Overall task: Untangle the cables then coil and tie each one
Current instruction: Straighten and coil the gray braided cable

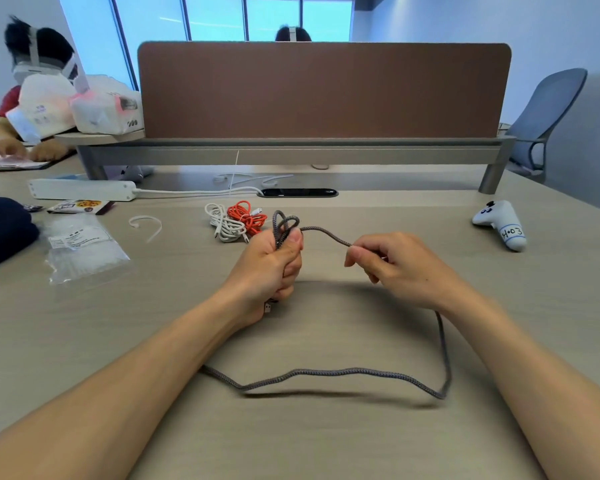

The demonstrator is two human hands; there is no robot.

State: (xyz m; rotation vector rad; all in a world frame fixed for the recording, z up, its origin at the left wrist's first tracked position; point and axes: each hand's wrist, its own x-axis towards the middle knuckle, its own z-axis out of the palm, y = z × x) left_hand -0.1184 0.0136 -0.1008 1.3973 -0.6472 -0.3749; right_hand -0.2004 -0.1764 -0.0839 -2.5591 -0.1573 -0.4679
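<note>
The left hand (271, 268) has its grip curled round several finished loops of the grey braided cable (343, 374); the right hand (392, 263) pinches the free run, its slack trailing across the counter (326, 441). Coiling looks roughly half done, untied; the white cable (222, 223) and orange cable (246, 216) behind lie bunched together.

1. Grey braided cable (326, 373): several loops bunched in your left hand (271, 268); one strand runs to your right hand (395, 268), pinched; the remainder trails in a wide slack loop on the bench (326, 445).
2. White cable (222, 225) and orange cable (246, 216): loose bundles, touching, just beyond your left hand.
</note>
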